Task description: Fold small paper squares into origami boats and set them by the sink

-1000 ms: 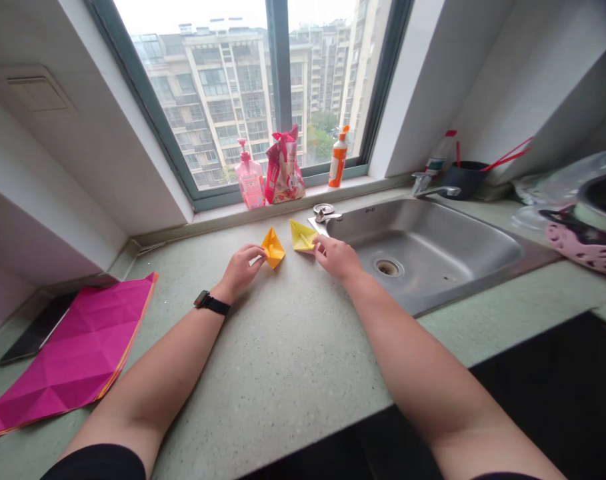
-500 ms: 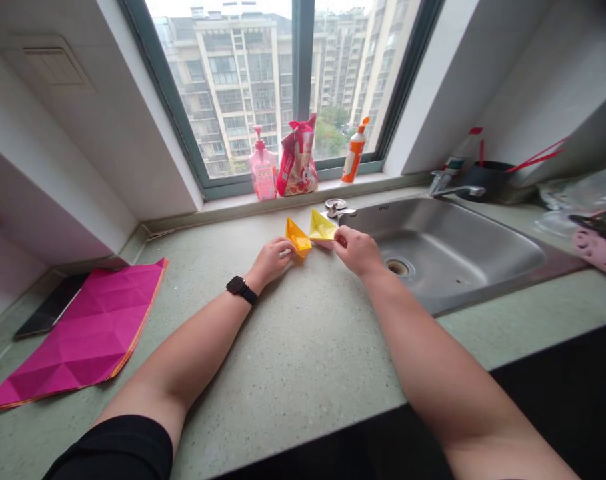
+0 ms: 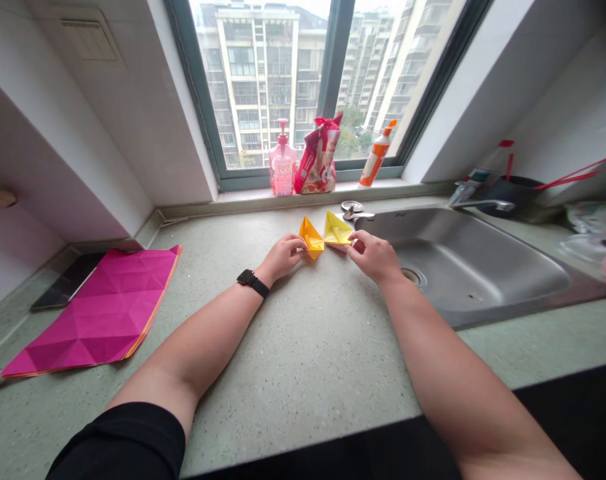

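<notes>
Paper boats, an orange boat [image 3: 311, 239] and a yellow boat [image 3: 337, 229], sit just beside each other near the back edge of the table [image 3: 303, 373], left of the sink [image 3: 483, 267]. Behind them, a window [image 3: 333, 67] shows tall apartment blocks. Along its sill stand a pink pump bottle [image 3: 283, 170], a red snack bag [image 3: 317, 159] and a white bottle [image 3: 375, 163] with an orange label. A metal tap [image 3: 483, 203] rises behind the sink, and a dark cup [image 3: 510, 190] with red sticks stands at the back right corner. Toward the table's left edge lies a magenta paper stack [image 3: 95, 310], creased in a faceted pattern, with a phone [image 3: 67, 280] beside it.

The left hand [image 3: 281, 257], with a black watch [image 3: 253, 283] on its wrist, has its fingers [image 3: 297, 245] closed narrowly on the orange boat's left side. The right hand [image 3: 375, 256] has its fingers [image 3: 355, 240] closed narrowly on the yellow boat's right corner.
</notes>
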`<state>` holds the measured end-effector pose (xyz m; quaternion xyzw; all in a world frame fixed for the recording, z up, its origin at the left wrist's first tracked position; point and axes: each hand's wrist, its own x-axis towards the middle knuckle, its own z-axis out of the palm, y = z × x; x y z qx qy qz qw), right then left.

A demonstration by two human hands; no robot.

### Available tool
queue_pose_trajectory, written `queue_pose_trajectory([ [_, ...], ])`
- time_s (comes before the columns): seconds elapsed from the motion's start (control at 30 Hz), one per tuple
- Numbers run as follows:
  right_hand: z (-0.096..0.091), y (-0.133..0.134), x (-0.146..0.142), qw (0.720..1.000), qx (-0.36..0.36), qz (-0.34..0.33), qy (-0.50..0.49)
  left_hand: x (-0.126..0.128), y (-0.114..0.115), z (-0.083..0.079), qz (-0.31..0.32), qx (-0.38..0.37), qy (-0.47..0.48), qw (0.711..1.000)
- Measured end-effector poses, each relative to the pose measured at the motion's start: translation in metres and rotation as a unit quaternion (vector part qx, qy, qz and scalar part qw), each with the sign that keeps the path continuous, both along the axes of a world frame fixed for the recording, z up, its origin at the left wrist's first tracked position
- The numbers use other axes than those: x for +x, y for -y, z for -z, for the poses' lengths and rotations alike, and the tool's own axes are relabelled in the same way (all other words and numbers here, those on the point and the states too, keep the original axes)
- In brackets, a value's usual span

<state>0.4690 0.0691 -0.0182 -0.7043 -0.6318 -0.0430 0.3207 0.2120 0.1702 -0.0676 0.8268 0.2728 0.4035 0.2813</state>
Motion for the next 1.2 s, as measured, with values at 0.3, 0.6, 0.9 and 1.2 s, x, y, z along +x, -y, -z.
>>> queue_pose_trajectory([
  [0.3,-0.008,0.013,-0.008,0.991,0.106,0.038,-0.077,-0.019,0.016,-0.011,-0.045,0.028,0.003,0.999],
  [0.6,-0.061,0.031,-0.061,0.959,0.258,-0.052,-0.103,-0.147,0.070,-0.067,-0.065,0.107,-0.071,0.990],
  [0.9,-0.064,0.020,-0.227,0.889,0.165,-0.423,-0.053,-0.342,0.147,-0.090,-0.231,0.066,-0.206,0.949],
  [1.2,0.019,0.020,-0.352,0.847,0.042,-0.528,-0.035,-0.382,0.208,-0.033,-0.236,0.088,-0.252,0.934],
])
